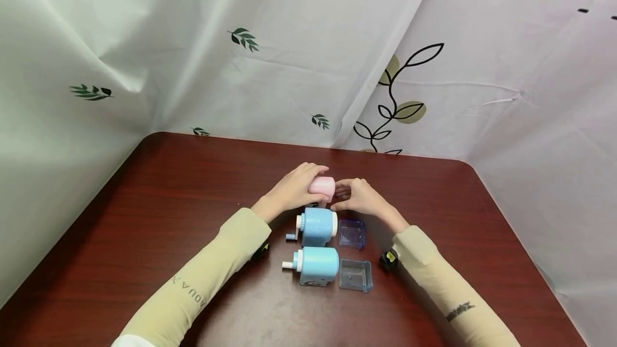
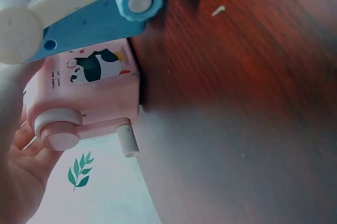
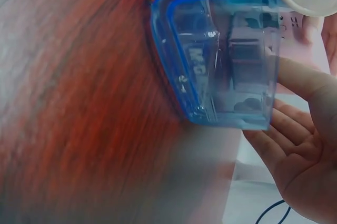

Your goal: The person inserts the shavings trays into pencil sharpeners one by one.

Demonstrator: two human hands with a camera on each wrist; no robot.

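My left hand grips a pink crank pencil sharpener from its left, thumb on the near side and fingers over the far side. In the left wrist view, a panda picture decorates the pink sharpener, and its crank points down along the body. Just right of it, my right hand has its fingers spread and loosely bent, with nothing visible in its grasp. A clear blue shavings drawer partly covers those fingers in the right wrist view.
Nearer the front stand a blue crank sharpener and a light-blue one, in line with the pink one. To their right lie two see-through drawers, one purple-blue and one grey-blue. Behind the brown table hangs a white curtain.
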